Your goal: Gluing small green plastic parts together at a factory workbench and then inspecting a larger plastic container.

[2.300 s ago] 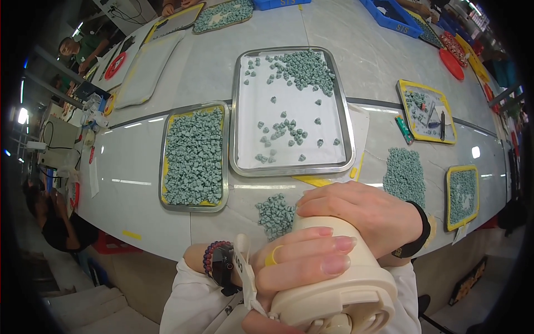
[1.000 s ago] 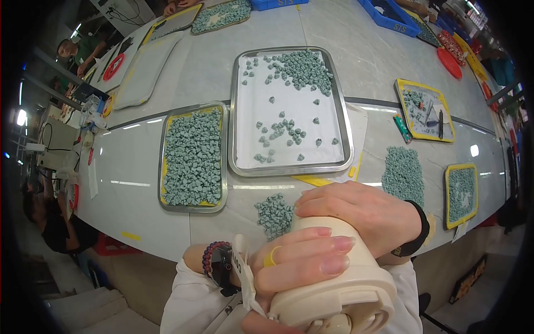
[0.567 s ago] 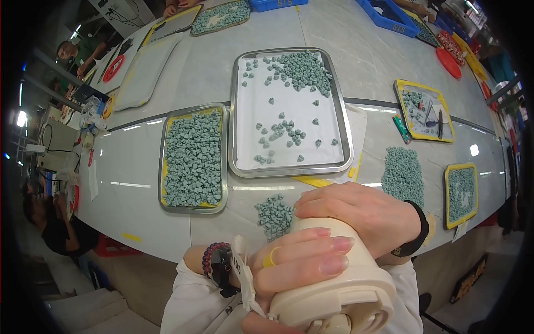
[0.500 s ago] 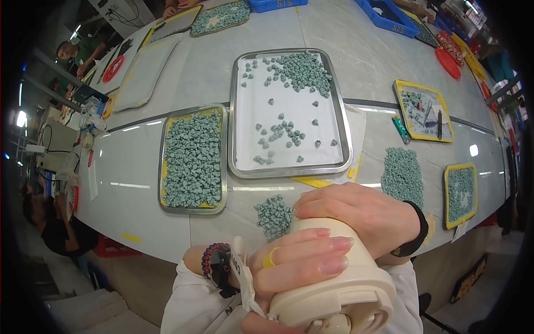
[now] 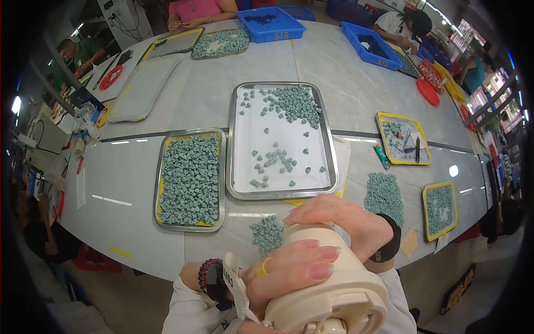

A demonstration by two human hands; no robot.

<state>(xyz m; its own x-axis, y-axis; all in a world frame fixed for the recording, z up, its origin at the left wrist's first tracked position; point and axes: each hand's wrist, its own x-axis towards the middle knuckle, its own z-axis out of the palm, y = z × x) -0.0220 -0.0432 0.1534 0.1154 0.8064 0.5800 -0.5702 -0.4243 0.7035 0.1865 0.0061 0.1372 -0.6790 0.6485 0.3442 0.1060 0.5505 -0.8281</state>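
Observation:
A cream-coloured tumbler with a moulded lid lies tilted at the near edge of the table, its lid end toward me. My left hand, with a yellow ring, is wrapped round its side from the left. At the far end, my right hand curls over the tumbler, fingers bent and partly hidden behind it. Just left of that end lies a small heap of grey-green pieces. Beyond my hands is a metal tray lined with white paper, with similar pieces scattered and bunched at its far right.
To the left stands a metal tray full of the pieces. A loose pile lies to the right, near a small yellow-rimmed tray and another holding tools. Blue bins and other people are across the table.
The whole view has tipped upward, so the table sits lower and more of the people across it shows. Both hands remain on the tumbler; the right wrist is bent more.

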